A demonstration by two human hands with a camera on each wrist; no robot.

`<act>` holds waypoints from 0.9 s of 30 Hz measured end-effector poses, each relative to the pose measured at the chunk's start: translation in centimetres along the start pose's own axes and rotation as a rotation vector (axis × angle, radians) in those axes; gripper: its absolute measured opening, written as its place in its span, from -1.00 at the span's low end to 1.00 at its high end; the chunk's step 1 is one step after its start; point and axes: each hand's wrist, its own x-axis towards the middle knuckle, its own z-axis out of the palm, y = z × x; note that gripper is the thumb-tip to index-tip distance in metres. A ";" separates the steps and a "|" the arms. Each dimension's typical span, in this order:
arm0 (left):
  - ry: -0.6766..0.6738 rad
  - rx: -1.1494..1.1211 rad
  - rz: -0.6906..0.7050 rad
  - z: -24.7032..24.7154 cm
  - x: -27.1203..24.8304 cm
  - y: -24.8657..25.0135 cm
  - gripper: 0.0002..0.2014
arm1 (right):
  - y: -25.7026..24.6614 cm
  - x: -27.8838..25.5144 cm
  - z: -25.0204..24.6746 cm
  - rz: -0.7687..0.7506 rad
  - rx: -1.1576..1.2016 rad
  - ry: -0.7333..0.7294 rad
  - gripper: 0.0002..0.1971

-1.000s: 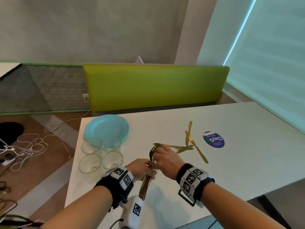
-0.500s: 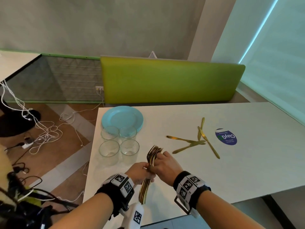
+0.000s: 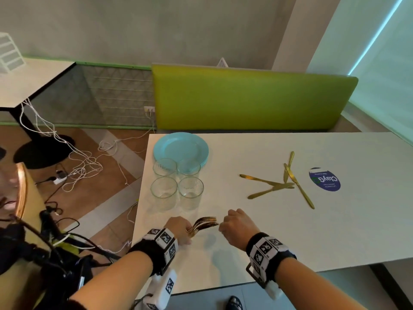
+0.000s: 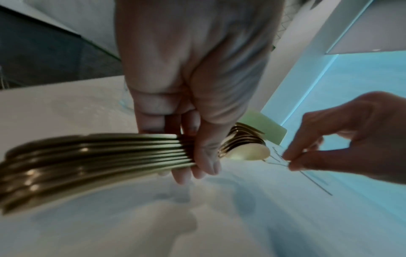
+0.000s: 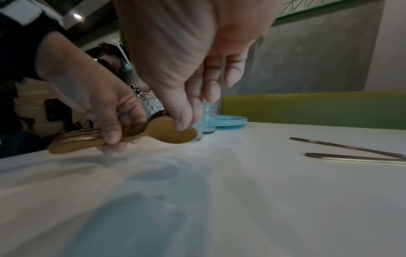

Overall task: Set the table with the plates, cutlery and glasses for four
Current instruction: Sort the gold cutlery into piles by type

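Head cam: left hand [image 3: 178, 228] is gripping a bundle of gold metal forks and spoons [image 3: 202, 225] just above the near edge of the white rectangular table [image 3: 290, 231]. Right hand [image 3: 238, 224] is pinching at the bundle's tip end, fingers curled. Stack of round turquoise plates [image 3: 181, 147] is sitting at far-left corner, four clear glass tumblers [image 3: 177, 182] just in front of it. Four gold table knives [image 3: 282, 183] are lying loose and crossed mid-table, beside a blue round sticker [image 3: 325, 180].

L wrist cam: fingers are wrapping the handles mid-length; bowl/tine ends are fanning out twd right hand, which is nipping one tip betw thumb + forefinger.

R wrist cam: thumb is pressing on a spoon bowl; blurred, so exact piece unclear.

Risk (judgement): pulling one piece may be dragging neighbours out, since the stack is nested + slick, causing a spill off the near edge. Tumblers are standing near; a sweep could be tipping one.
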 end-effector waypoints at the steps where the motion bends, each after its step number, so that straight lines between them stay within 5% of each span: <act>1: -0.007 0.039 -0.009 -0.2 0.0 -0.5 -0.62 | 0.5 -0.1 0.1 0.017 0.007 -0.009 -0.73; 21: -0.035 0.283 0.091 -1.2 2.1 -2.8 -0.55 | 2.9 -0.7 0.6 0.133 0.034 -0.102 -0.66; 25: -0.007 0.253 0.093 -1.3 2.3 -3.1 -0.55 | 2.5 -1.3 -1.2 0.172 0.014 -0.115 -0.88; 27: 0.006 0.266 0.092 -1.2 2.3 -3.0 -0.53 | 2.9 -1.4 -1.0 0.194 0.049 -0.154 -0.71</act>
